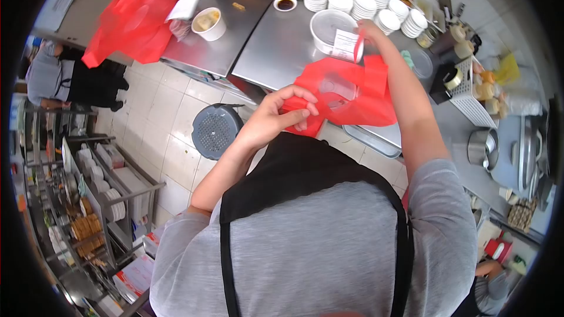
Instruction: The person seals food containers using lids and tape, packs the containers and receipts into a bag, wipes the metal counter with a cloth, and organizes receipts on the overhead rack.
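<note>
A red bag [352, 97] hangs in front of me at the counter's front edge, with clear-lidded items showing inside it. My left hand [282, 114] holds the bag's left side, its fingers curled round the red material. Beyond the bag, my right hand [367, 32] reaches to the right rim of a white lidded bowl [330, 23]; its fingertips are partly hidden. A printed white slip [345, 44] lies against the bowl's front, beside a strip of red.
Stacked white cups [341, 1] and a sauce dish [285, 4] stand behind the bowl. Another red bag [135, 20] and a food tub [208, 23] are at left. A grey stool [217, 131] stands on the floor. A person [59, 76] is at far left.
</note>
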{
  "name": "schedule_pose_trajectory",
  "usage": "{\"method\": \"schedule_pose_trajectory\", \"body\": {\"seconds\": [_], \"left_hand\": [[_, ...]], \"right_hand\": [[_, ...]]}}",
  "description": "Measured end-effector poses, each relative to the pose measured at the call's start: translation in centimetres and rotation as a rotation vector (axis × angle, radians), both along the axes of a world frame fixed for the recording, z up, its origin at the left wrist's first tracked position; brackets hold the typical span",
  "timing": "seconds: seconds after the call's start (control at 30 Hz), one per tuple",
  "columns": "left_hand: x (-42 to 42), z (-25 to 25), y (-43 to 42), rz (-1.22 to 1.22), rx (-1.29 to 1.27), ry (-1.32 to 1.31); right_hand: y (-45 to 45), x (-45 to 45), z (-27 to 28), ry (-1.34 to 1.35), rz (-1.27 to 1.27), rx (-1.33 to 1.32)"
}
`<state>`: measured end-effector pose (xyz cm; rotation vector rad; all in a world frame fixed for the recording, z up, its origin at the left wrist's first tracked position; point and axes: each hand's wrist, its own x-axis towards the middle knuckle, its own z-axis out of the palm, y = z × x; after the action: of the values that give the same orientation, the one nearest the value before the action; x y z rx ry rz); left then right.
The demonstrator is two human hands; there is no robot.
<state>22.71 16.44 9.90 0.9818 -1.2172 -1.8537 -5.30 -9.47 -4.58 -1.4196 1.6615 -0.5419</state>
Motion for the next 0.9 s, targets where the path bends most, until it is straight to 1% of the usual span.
{"method": "schedule_pose_trajectory", "body": {"seconds": [0.03,0.1,0.17,0.23,0.3,0.37,0.43,0.47,0.5,0.57,0.63,0.67,0.7,0.77,0.8,0.9], "left_hand": [[0.2,0.1,0.0,0.018,0.001,-0.003],[0.5,0.2,0.0,-0.026,0.008,-0.021],[0.5,0.0,-0.3,-0.034,0.004,-0.017],[0.5,-0.2,-0.6,-0.047,-0.022,0.022],[0.3,-0.4,-1.3,-0.061,-0.021,0.04],[0.0,-0.7,-2.2,0.091,-0.044,0.161],[-0.5,-0.6,-3.4,0.095,-0.063,0.196],[-0.7,-1.0,-4.0,0.097,-0.06,0.248],[-0.8,-1.3,-4.6,0.099,-0.056,0.298],[-1.1,-1.2,-5.2,0.068,-0.04,0.288],[-1.8,-0.3,-5.1,0.135,-0.098,0.292],[-1.6,-0.4,-5.0,0.123,-0.143,0.226],[-1.5,0.1,-4.6,0.107,-0.139,0.228],[-1.6,2.2,-3.4,0.055,-0.239,0.119],[-1.8,2.8,-2.7,0.021,-0.27,0.05],[-2.8,1.9,-1.7,0.016,-0.293,-0.001]], "right_hand": [[-0.6,0.3,-0.4,-0.003,0.018,0.001],[-0.9,0.1,-0.8,0.237,0.063,-0.163],[0.2,0.1,2.9,0.209,0.079,-0.168],[1.5,-0.5,6.2,0.277,0.115,-0.508],[4.3,-1.9,11.0,0.139,0.08,-0.494],[9.2,-1.9,16.6,-0.222,0.034,-0.34],[12.4,-1.6,17.9,-0.631,0.068,-0.291],[14.2,-1.0,18.2,-0.746,0.061,-0.223],[15.5,-0.4,17.5,-0.829,0.063,-0.172],[18.6,1.2,17.5,-0.826,0.081,-0.055],[18.8,0.5,14.2,-0.782,0.155,0.034],[19.3,-0.3,13.6,-0.691,0.097,0.059],[19.8,-1.0,13.6,-0.69,0.081,0.055],[20.6,-2.3,13.7,0.189,0.08,-0.383],[21.0,-2.9,13.9,0.195,0.067,-0.381],[21.9,-4.0,15.2,0.756,0.017,-0.46]]}}
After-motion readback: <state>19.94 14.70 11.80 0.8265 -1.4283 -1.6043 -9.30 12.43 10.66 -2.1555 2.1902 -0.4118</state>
